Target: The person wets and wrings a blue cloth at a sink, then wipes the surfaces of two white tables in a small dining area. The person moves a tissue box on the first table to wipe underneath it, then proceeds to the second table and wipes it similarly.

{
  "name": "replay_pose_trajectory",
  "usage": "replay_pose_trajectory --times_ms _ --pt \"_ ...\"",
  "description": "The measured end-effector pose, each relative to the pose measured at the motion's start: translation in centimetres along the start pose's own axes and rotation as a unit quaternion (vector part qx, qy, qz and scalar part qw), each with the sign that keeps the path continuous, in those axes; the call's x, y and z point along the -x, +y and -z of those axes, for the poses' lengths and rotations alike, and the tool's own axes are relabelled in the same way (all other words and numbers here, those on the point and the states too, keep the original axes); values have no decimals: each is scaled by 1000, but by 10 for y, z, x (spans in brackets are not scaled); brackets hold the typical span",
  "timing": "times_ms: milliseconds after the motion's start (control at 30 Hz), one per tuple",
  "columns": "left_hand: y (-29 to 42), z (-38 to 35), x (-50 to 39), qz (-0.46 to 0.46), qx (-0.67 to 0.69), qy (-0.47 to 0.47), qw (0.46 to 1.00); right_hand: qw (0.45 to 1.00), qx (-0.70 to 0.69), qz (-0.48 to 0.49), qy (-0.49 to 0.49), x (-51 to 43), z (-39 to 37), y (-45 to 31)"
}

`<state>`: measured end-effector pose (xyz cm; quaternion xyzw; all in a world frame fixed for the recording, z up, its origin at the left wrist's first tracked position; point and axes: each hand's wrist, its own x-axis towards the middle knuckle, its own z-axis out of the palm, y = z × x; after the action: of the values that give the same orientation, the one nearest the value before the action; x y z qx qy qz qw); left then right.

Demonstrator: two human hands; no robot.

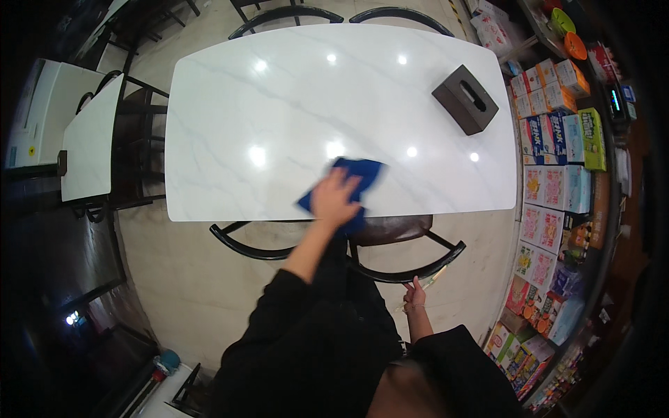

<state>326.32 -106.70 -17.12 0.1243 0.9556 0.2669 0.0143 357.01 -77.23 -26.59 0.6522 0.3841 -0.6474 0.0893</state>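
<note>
My left hand (334, 197) lies over a blue cloth (366, 172) near the front edge of a white marble-patterned table (225, 115). The hand and cloth are blurred, and part of the cloth hangs over the table edge. Lower right, my right hand (415, 297) is at the curved black back (397, 276) of a chair, a finger touching it. A thin pale wrapped stick (436, 277) passes through that hand, partly hidden by the fingers. The chair's brown seat (400, 230) reaches under the table.
A dark tissue box (465, 99) stands on the table's right side. Another chair (251, 251) is at the front left, with two chairs (292, 14) beyond the far edge. Shelves of cartons (543, 185) line the right. A smaller white table (94, 141) is on the left.
</note>
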Motion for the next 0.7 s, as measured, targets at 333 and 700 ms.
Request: replay_pose_trajectory --times_ms 333,700 --pt "-97 44 15 507 -184 161 827 794 406 437 113 2 -8 -237" --pt "58 -40 -70 -46 1 -7 999 377 682 627 7 4 -307 -503"
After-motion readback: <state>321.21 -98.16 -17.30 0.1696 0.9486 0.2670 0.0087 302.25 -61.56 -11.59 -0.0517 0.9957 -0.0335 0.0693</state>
